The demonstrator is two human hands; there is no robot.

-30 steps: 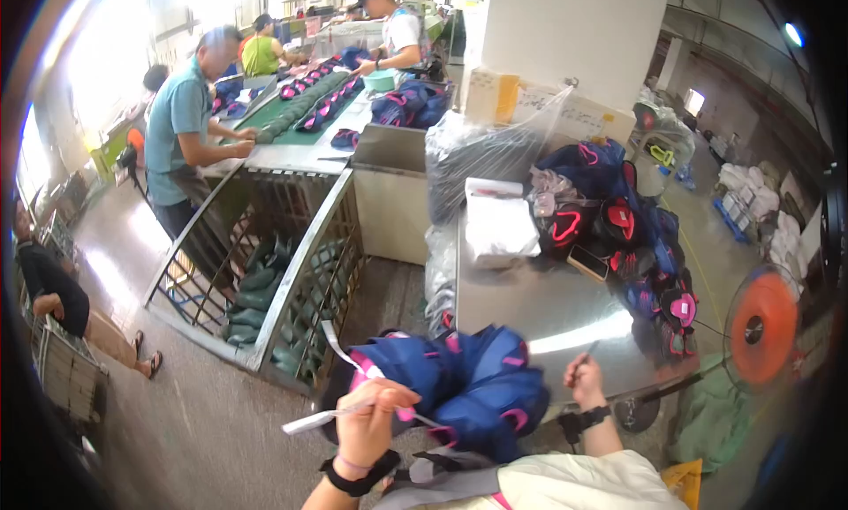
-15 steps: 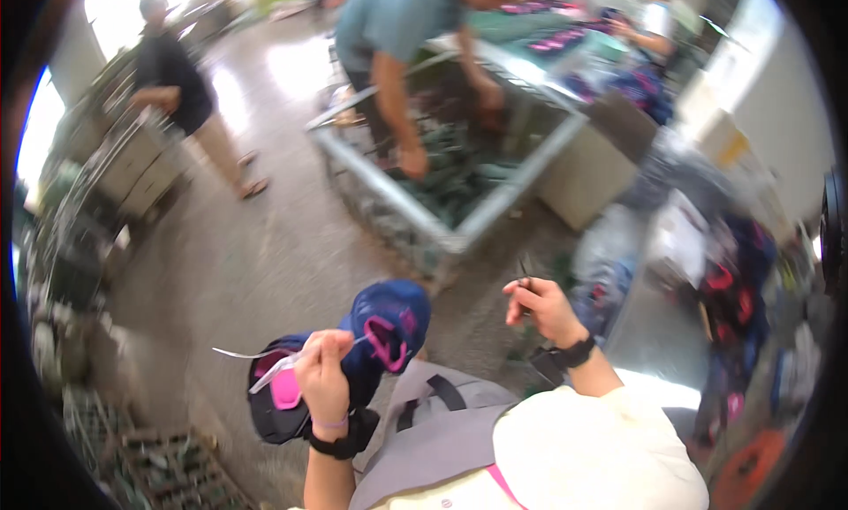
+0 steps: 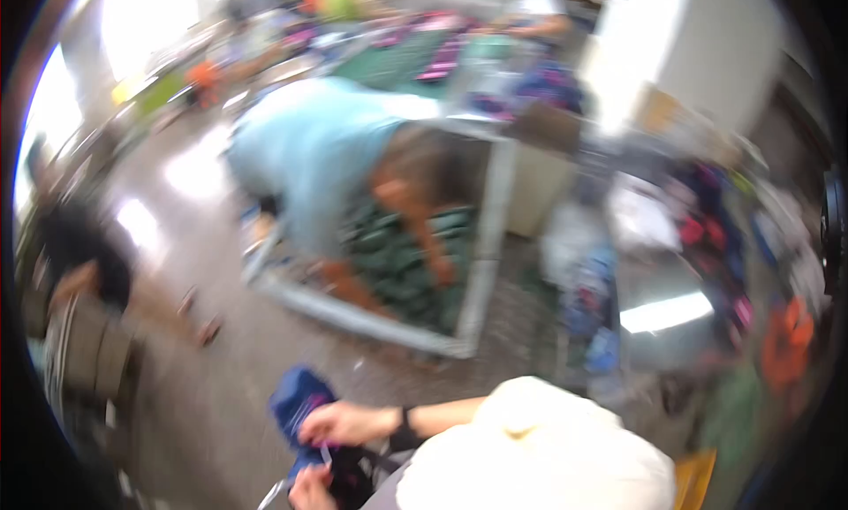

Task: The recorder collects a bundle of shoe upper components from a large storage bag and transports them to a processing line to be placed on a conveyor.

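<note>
A navy-blue fabric piece with pink trim is at the lower left, in front of my body. My right hand reaches across to it, fingers closed at its pink part; blur hides what they hold. Just below, my left hand is closed near a white cord. A pale end of cord sticks out to the left of that hand. Darker fabric lies between my hands and my lap, partly hidden by my right forearm.
Ahead, a person in a light-blue shirt bends into a metal-framed bin of dark green pieces. Another person in dark clothes is at left. Bagged goods and a shiny metal surface are on the right.
My right hand has swung left from the right side to the blue fabric piece. My left hand has dropped lower. The view has turned, and the person at the bin bends deeper.
</note>
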